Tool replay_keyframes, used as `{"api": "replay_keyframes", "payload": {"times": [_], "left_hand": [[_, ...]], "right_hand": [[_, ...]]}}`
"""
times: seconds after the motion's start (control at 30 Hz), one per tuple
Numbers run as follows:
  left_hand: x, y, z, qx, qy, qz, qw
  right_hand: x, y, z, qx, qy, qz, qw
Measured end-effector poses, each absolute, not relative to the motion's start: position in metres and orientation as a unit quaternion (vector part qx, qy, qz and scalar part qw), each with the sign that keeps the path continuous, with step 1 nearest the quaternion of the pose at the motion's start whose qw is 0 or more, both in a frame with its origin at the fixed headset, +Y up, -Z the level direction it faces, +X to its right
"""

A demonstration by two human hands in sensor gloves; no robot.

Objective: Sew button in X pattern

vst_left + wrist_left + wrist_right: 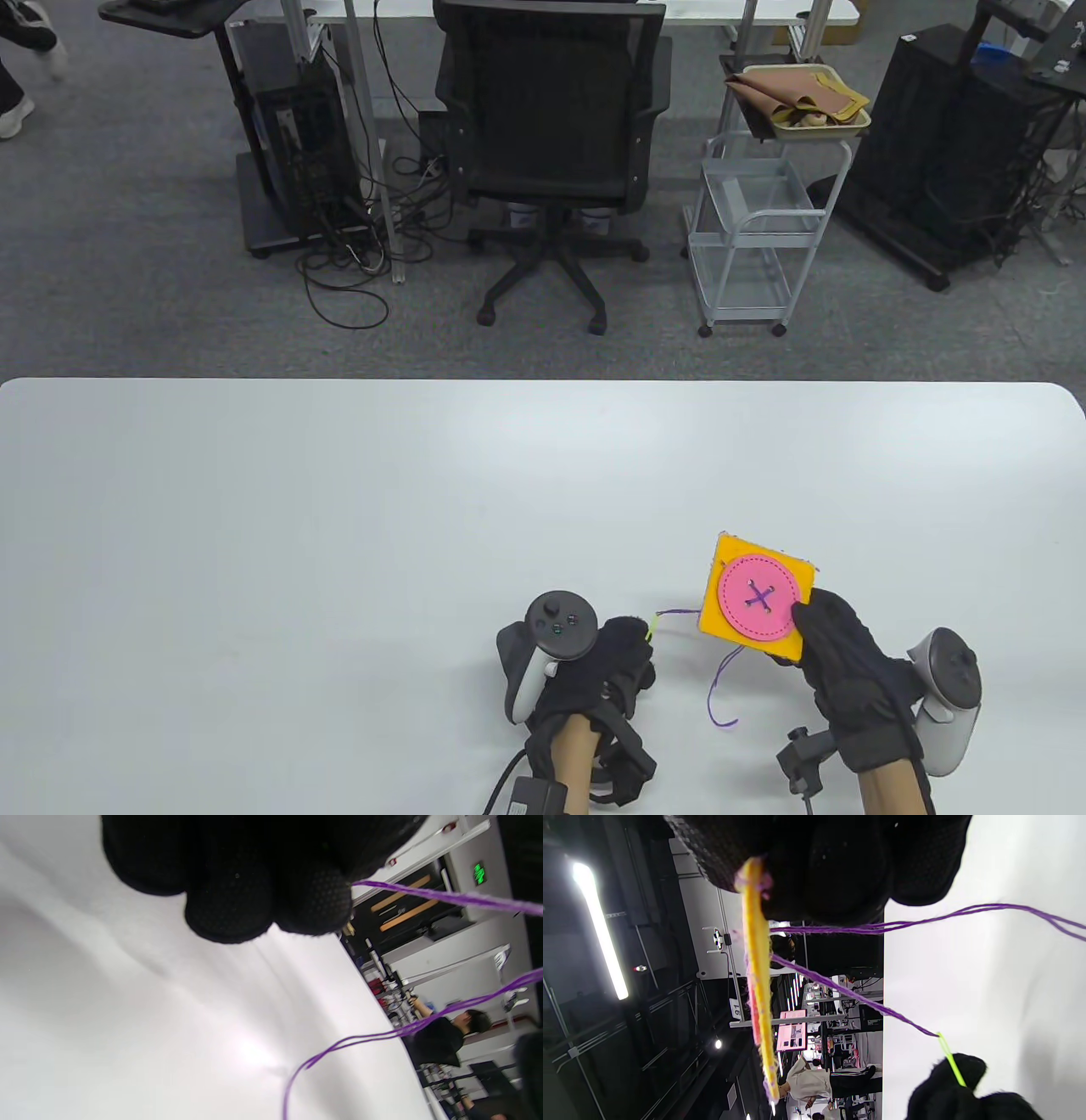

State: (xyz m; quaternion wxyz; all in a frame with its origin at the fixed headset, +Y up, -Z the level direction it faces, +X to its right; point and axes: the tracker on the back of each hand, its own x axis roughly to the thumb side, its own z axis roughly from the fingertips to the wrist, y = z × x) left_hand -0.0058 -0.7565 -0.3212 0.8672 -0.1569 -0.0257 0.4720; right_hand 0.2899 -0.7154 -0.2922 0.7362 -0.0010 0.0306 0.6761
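Observation:
An orange felt square carries a pink round button with a purple X stitch at its centre. My right hand grips the square's lower right corner and holds it above the white table; in the right wrist view the square shows edge-on. My left hand pinches a yellow-green needle, also seen in the right wrist view. Purple thread runs from the needle to the square's back. A loose thread tail hangs down to the table.
The white table spreads wide to the left and far side. Beyond its far edge stand a black office chair and a white cart with a tray of cloth.

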Motion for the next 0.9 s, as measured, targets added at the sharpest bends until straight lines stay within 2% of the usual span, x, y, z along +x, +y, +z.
{"api": "replay_keyframes", "payload": {"times": [0.27, 0.6, 0.9], "left_hand": [[-0.011, -0.749, -0.319, -0.148, -0.037, 0.566, 0.810], [-0.003, -0.751, -0.319, -0.201, -0.103, 0.672, 0.705], [0.000, -0.754, -0.319, -0.239, -0.142, 0.710, 0.647]], "right_hand": [[0.282, -0.715, -0.293, 0.031, 0.037, 0.696, 0.716], [0.271, -0.719, -0.296, 0.051, 0.054, 0.717, 0.693], [0.266, -0.723, -0.297, 0.042, 0.058, 0.739, 0.669]]}}
